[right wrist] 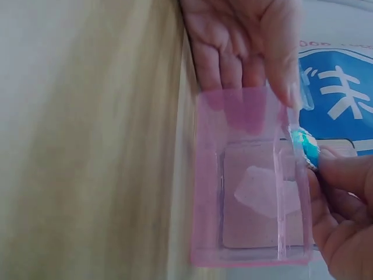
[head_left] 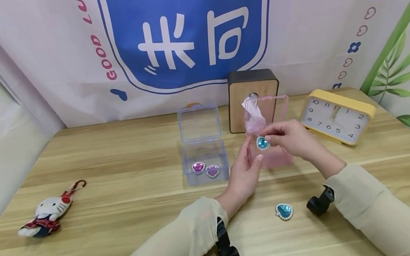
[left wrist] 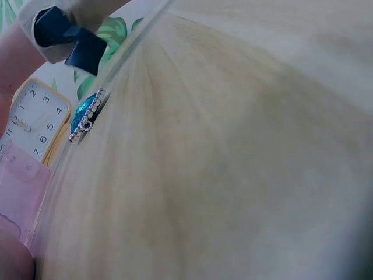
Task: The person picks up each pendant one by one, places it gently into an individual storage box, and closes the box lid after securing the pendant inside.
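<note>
Lying toward the front edge of the worktop (head_left: pixel 120 161) is a loose blue jewel (head_left: pixel 284 211). Beyond it, the left hand (head_left: pixel 241 177) holds the pink box (head_left: pixel 278 159), thumb at the rim, fingers along its left wall, while the right hand (head_left: pixel 293 136), angled in from the right, pinches a second blue jewel (head_left: pixel 262 143) at the open top. Filling the box seems the step in hand; the next move calls for lowering this jewel inside and parting the fingers. Behind, the raised lid (head_left: pixel 267 110) stands upright.
</note>
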A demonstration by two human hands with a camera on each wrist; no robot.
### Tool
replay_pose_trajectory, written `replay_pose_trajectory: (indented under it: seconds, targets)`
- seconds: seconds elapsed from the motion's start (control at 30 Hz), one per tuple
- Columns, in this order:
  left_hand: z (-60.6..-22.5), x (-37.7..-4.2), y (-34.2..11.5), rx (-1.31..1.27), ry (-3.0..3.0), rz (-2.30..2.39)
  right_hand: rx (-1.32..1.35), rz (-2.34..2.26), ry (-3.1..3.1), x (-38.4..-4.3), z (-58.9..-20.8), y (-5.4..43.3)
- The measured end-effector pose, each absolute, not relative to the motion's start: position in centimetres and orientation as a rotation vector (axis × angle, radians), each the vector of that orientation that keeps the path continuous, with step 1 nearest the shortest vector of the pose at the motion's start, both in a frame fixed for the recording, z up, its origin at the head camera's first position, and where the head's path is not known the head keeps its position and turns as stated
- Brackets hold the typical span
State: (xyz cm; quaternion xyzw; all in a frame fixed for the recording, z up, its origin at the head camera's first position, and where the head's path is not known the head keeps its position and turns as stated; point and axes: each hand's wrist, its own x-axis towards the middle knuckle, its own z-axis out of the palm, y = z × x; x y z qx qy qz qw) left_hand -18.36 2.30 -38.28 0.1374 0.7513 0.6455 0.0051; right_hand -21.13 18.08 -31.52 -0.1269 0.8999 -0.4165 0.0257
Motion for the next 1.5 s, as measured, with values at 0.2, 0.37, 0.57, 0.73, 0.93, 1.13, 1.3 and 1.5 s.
replay_pose_trajectory:
  seconds: [0.2,0.37,0.57,0.73,0.93,1.13,1.3,1.5]
  targets:
    - [-38.2,-18.2,2.2,0.425,2.335,2.036,-0.484,-1.023,2.762,-22.5,-31.7,17.8]
    - [-38.4,-18.3,2.2,0.412,2.320,2.042,-0.533,-0.906,2.742,-23.3,-32.1,17.2]
    - [-38.5,-18.2,2.3,0.400,2.334,2.030,-0.597,-0.830,2.783,-23.8,-32.7,16.6]
    - [-38.5,-18.2,2.4,0.425,2.321,2.060,-0.648,-0.799,2.808,-24.1,-32.9,16.3]
    - [-38.4,-18.1,2.3,0.428,2.341,2.053,-0.631,-0.763,2.850,-24.2,-33.0,16.1]
    - [-38.2,-18.1,2.1,0.427,2.365,2.031,-0.603,-0.782,2.850,-24.2,-33.1,16.0]
    - [-38.3,-18.1,2.2,0.444,2.342,2.064,-0.540,-0.847,2.825,-24.2,-33.0,16.1]
    - [-38.2,-18.1,2.1,0.417,2.342,2.032,-0.529,-0.972,2.862,-23.4,-31.7,16.6]
